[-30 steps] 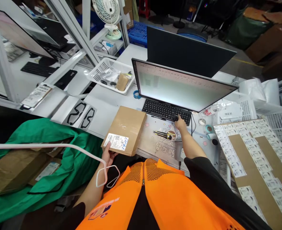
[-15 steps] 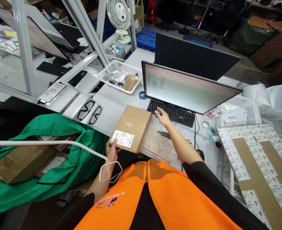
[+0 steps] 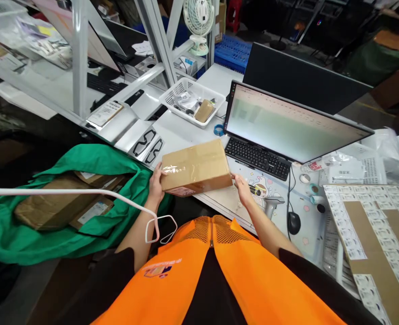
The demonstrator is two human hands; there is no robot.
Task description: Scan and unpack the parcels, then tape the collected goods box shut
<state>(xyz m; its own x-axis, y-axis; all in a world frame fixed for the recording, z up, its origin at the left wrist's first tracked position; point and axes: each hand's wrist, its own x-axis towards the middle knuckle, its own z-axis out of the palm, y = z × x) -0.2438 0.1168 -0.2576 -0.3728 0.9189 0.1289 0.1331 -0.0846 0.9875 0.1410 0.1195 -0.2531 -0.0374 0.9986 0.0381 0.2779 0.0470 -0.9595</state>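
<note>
A brown cardboard box (image 3: 196,166), sealed with clear tape, is held up at the front edge of the desk. My left hand (image 3: 156,184) grips its left end, with the thumb on the near corner. At the right end, my right hand (image 3: 243,188) has its fingertips on the lower corner; part of the grip is hidden behind the box. A sliver of white label shows low on the side facing me. Just right of my right hand lies a grey handheld scanner (image 3: 272,205), near the black keyboard (image 3: 258,158).
Behind the keyboard stands a monitor (image 3: 294,122). A white basket (image 3: 167,100) of small parts and a blue tape roll (image 3: 219,130) sit beyond the box. Left below is a green sack (image 3: 60,158) with parcels. A white bent rod (image 3: 84,192) crosses the left foreground; a mouse (image 3: 293,223) lies right.
The box has been turned, its labelled face swinging from the top to the side toward me. My right hand has left the keyboard and come to the box's right end. The view shifted left.
</note>
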